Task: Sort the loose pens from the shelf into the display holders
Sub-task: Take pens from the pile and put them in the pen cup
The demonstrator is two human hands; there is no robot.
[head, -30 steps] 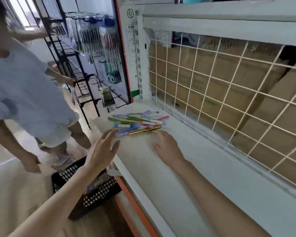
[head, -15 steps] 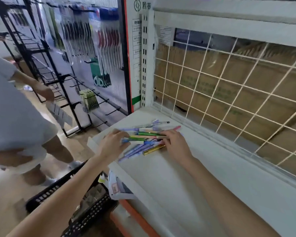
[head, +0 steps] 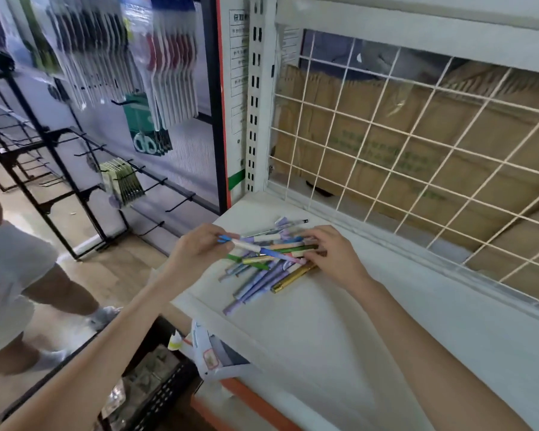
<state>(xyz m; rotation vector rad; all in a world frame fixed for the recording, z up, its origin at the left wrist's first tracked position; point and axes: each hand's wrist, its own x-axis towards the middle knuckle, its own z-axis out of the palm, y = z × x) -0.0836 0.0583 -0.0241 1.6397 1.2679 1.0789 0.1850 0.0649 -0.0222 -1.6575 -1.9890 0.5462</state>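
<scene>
A pile of several loose pens (head: 262, 272), purple, green, blue and gold, lies on the white shelf (head: 339, 331) near its left end. My left hand (head: 196, 250) pinches the end of a blue and white pen (head: 249, 246) that slants across the top of the pile. My right hand (head: 333, 256) rests on the pile's right side, fingers curled over the pen ends; whether it grips any is unclear. A gold pen (head: 293, 278) lies at the pile's near right edge. No display holder is visible.
A white wire grid (head: 417, 144) backs the shelf, cardboard boxes behind it. Left of the shelf post, packaged pens (head: 168, 63) hang on a black hook rack (head: 75, 169). A black crate (head: 156, 396) sits on the floor below. Another person (head: 10, 275) stands at far left.
Both hands moved from the shelf front onto the pile. My left hand has taken hold of a blue and white pen. The view shifted closer to the shelf.
</scene>
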